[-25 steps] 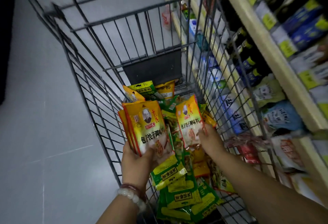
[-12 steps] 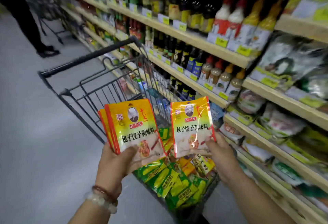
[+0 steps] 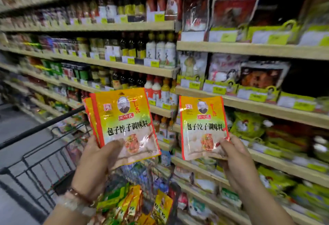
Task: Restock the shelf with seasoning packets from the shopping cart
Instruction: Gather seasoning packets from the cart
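My left hand (image 3: 96, 162) grips a small stack of yellow-orange seasoning packets (image 3: 124, 123) by its lower left corner, thumb across the front. My right hand (image 3: 235, 158) pinches a single matching seasoning packet (image 3: 203, 126) at its lower right edge. Both are held upright in front of the shelf (image 3: 249, 103), above the shopping cart (image 3: 42, 153). More green and yellow packets (image 3: 135, 205) lie in the cart basket below my hands.
Wooden shelves run from left to right, stocked with sauce bottles (image 3: 160, 52) on the left and bagged goods (image 3: 263, 76) on the right. The cart's black handle (image 3: 41, 126) crosses at the left. Grey floor (image 3: 14, 153) lies beyond the cart.
Both hands lifted their packets out of the cart and up to shelf height. My view swung from down into the cart up toward the shelves.
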